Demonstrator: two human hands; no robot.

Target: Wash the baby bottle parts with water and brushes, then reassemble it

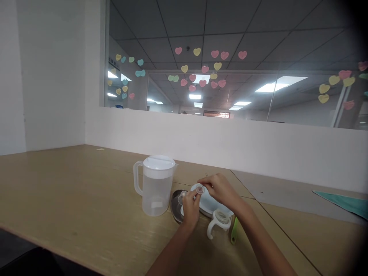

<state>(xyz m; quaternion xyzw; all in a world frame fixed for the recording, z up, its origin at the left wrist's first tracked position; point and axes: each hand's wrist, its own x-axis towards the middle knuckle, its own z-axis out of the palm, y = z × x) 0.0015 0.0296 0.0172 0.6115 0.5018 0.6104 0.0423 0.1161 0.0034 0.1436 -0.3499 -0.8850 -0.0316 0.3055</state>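
Observation:
My left hand (191,209) is closed on a small round clear piece (199,189), holding it up above the dishes. Over that piece, my right hand (220,188) has its fingers pinched at the rim; what they grip is too small to make out. Beneath and behind the hands are a dark metal dish (175,209) with small clear items in it and a pale blue-white tray (211,203). A white-handled clear cup (220,222) stands below my right wrist, with a green handle (234,231) beside it.
A lidded translucent pitcher (156,188) stands left of my hands, its handle pointing left. Teal cloth (343,202) lies at the far right of the wooden table (86,207). Behind the table rises a white wall (195,142) with a window bearing heart-shaped notes.

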